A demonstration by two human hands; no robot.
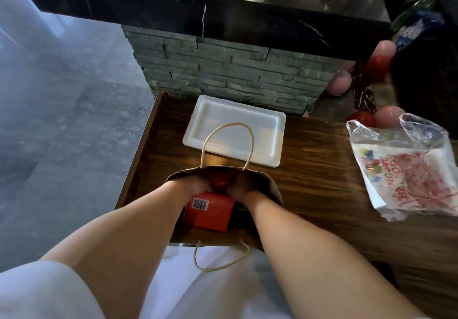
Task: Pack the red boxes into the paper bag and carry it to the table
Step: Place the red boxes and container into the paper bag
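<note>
Brown kraft paper frames the moment: a paper bag (270, 190) stands open on the near edge of a dark wooden counter (322, 170), and both of a person's bare hands are plunged into its mouth. Inside the bag, a red box (210, 212) with a barcode label lies against the near wall, tilted, its far end under the hands. The left hand (195, 186) rests on that far end, fingers curled down over it; the right hand (239, 190) presses beside it, fingers likewise bent into the bag. How firmly either hand grips cannot be told, since the fingertips are hidden below the rim. Something red and rounded shows between the two hands deeper in the bag, possibly a second box.

Judging by its crisp edges, the box looks like light, stiff card that should slide rather than crush, best held by its flat sides. The bag appears thin and easily torn; its twisted paper handles (228, 142), one rising at the bag's far side and one drooping off the near edge, seem the sensible hold for carrying.

Beyond the bag lies a white foam tray (277, 130); to the bag's right, well apart, a clear plastic bag (406, 165) with red print.
</note>
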